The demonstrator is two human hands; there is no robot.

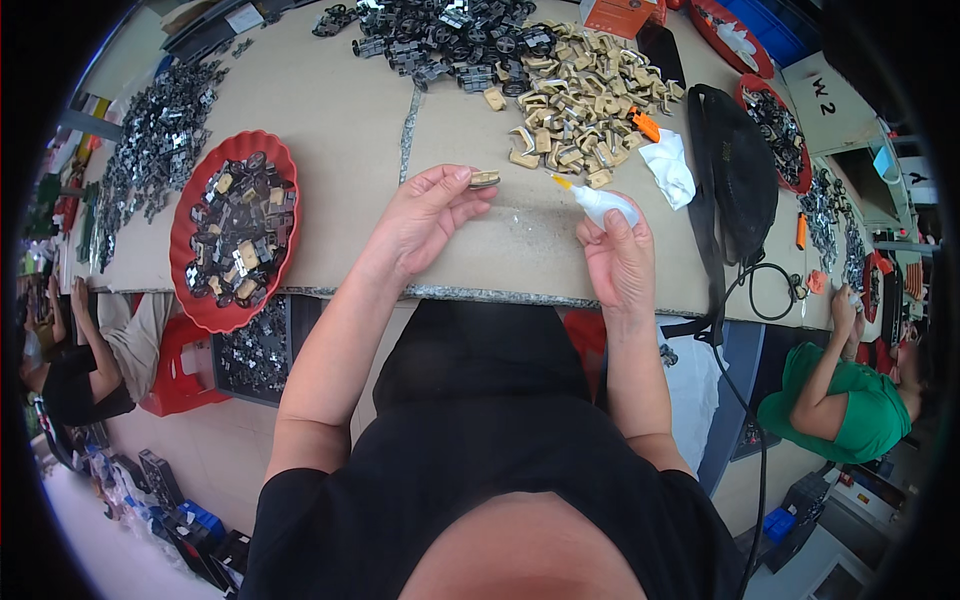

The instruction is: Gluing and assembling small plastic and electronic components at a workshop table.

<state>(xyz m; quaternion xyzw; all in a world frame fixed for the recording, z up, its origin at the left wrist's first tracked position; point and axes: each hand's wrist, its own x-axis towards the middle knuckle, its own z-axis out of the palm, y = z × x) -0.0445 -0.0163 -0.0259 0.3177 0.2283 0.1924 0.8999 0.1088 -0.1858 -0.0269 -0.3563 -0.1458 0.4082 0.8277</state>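
Two things in grasp on the near side of the gold heap (580, 105). In the left hand (435, 205), nearer than that heap and to its left, a small gold part (484, 178), pinched by its end between thumb and fingertips, with the remaining fingers loosely bent. In the right hand (618, 245), just nearer than the heap and below its right half, a white squeeze bottle (605, 205), clasped between thumb and curled fingers. At the near edge of the heap, the bottle's yellow nozzle (562, 182), angled leftward toward the small gold part but apart from it. Cannot tell from here whether anything at the tip is wet.

Beyond the heap and to its left, a black pile (450, 40) of small wheeled pieces, meeting it along one side. At its right edge, an orange object (645, 123); just nearer, a crumpled white tissue (668, 170). Farther right of the heap, a black bag (740, 165). Well to its left, a red scalloped tray (181, 240) with mixed black and gold pieces. Far right of the heap and nearer, a co-worker in green (850, 400).
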